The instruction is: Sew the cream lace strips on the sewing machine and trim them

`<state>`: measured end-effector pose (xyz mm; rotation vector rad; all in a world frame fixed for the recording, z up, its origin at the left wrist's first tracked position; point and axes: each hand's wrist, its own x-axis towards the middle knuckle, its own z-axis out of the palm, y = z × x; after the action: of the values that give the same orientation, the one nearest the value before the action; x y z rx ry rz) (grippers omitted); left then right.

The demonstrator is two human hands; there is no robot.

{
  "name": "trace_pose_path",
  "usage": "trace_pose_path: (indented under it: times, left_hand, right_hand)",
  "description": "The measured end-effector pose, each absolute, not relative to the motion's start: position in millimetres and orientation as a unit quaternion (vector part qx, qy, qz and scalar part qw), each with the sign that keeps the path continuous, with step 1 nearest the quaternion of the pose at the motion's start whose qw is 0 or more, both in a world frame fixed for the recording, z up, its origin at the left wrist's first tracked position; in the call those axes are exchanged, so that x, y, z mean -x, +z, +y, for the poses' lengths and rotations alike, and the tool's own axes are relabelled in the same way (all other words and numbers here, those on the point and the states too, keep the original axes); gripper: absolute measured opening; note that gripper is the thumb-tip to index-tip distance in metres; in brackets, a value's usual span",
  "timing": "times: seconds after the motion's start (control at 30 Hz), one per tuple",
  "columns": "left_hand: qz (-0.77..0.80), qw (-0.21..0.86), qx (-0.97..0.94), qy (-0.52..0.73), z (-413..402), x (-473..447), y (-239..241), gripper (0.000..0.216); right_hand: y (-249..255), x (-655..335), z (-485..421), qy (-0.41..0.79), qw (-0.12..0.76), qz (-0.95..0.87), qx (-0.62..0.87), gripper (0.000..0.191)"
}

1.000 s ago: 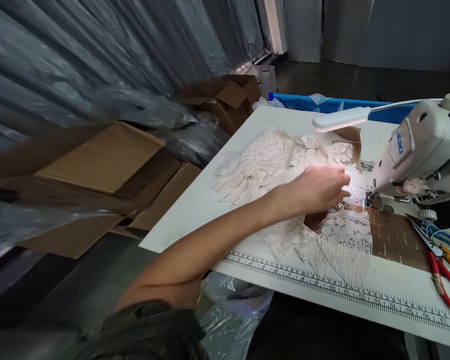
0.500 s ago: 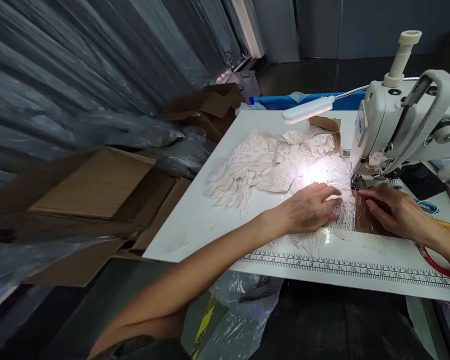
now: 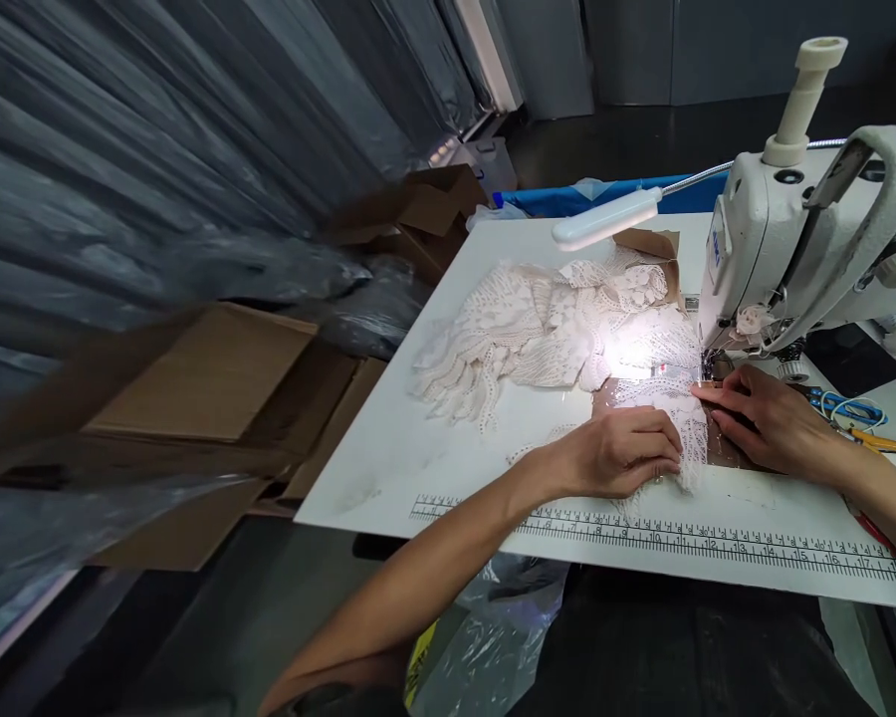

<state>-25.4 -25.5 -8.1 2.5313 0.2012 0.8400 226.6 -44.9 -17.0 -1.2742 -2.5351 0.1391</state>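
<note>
White lace fabric (image 3: 515,329) lies bunched across the table, and one end runs beside the needle area of a white sewing machine (image 3: 747,229). My left hand (image 3: 631,453) has its fingers curled closed on the near part of the lace, left of the presser foot (image 3: 709,363). Just in front of the foot, my right hand (image 3: 781,418) rests with fingers stretched out. Its index fingertip touches the lace edge over a brown plate (image 3: 728,453). A bright glare from the lamp (image 3: 608,219) washes out part of the lace.
A ruler strip (image 3: 664,538) runs along the front of the white table (image 3: 373,468). Blue-handled snips (image 3: 843,406) and yellow-handled scissors (image 3: 892,445) lie at the right. Open cardboard boxes (image 3: 201,373) stand on the left, beside a grey curtain (image 3: 156,129).
My left hand has drawn back toward the table's front edge and its fingers have curled. My right hand has shifted left to the lace edge. More of the brown surface shows under the lace.
</note>
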Motion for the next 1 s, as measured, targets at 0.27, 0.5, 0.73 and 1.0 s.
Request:
trace_pose_path:
  times: [0.27,0.5,0.73,1.0]
  left_hand:
    - [0.087,0.065,-0.961,0.254,-25,29,-10,0.024]
    - [0.084,0.078,-0.968,0.224,-26,31,-7,0.023]
    - [0.087,0.086,-0.964,0.237,-24,30,-13,0.023]
    - [0.068,0.078,-0.956,0.276,-23,30,-20,0.015]
  right_hand:
    - [-16,-222,-46,0.022,0.153,-0.876,0.457,0.041]
    - [-8,-229,-49,0.113,0.224,-0.879,0.406,0.037]
    - [-9,-227,-50,0.083,0.207,-0.891,0.396,0.036]
    - [-8,-227,-50,0.096,0.187,-0.89,0.405,0.033]
